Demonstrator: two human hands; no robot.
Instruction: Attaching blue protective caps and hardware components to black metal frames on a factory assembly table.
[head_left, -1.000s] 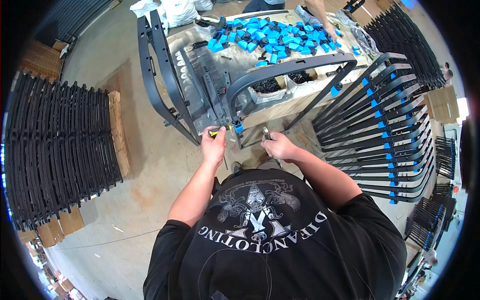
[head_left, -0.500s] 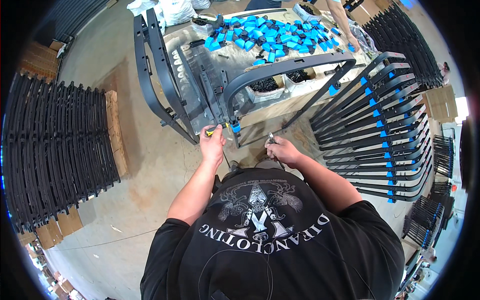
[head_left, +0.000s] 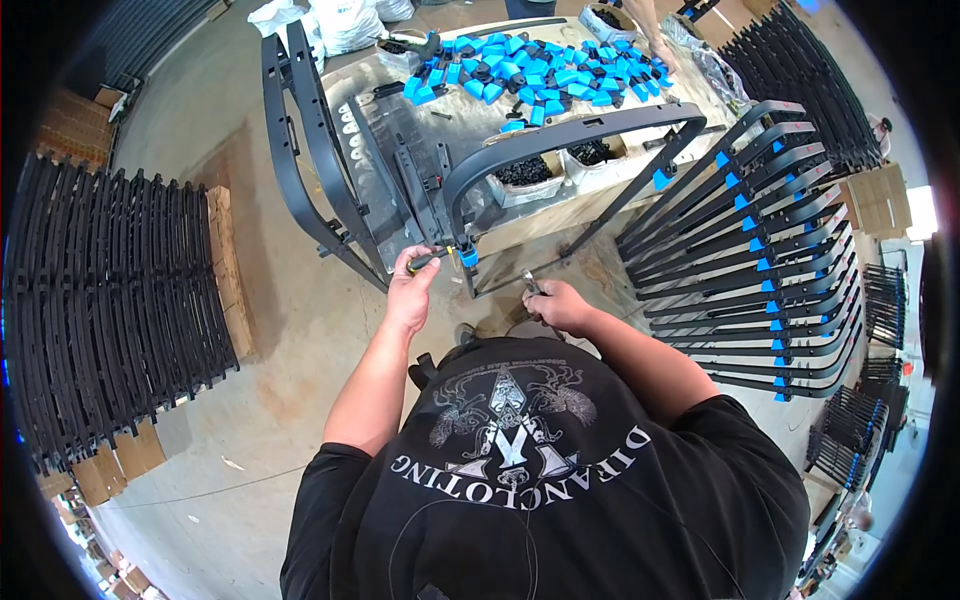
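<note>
From where I stand, the person's left hand (head_left: 408,285) is at the near left corner of the counter (head_left: 697,105), its grip closed around a yellow-and-black screwdriver (head_left: 427,260). The screwdriver points right, toward a blue cap (head_left: 468,257) at the lower left end of a dark grey curved frame (head_left: 560,134); whether its tip touches the cap I cannot tell. The right hand (head_left: 556,304) is to the right of that cap and apart from it, its grip clenched on a metal hand tool (head_left: 531,284), exact kind not discernible. The curved frame arches upright along the counter's near edge, with a second blue cap (head_left: 661,180) on its right side. Behind the arch are two tubs of small black parts (head_left: 525,172), side by side. Farther back lies a heap of blue and black caps (head_left: 540,72), with a co-worker's hand (head_left: 663,57) at its right edge. Capped frames (head_left: 745,275) stand in a row at the right. Black frame parts (head_left: 110,290) are stacked at the left, and white sacks (head_left: 345,22) sit beyond the counter.
</note>
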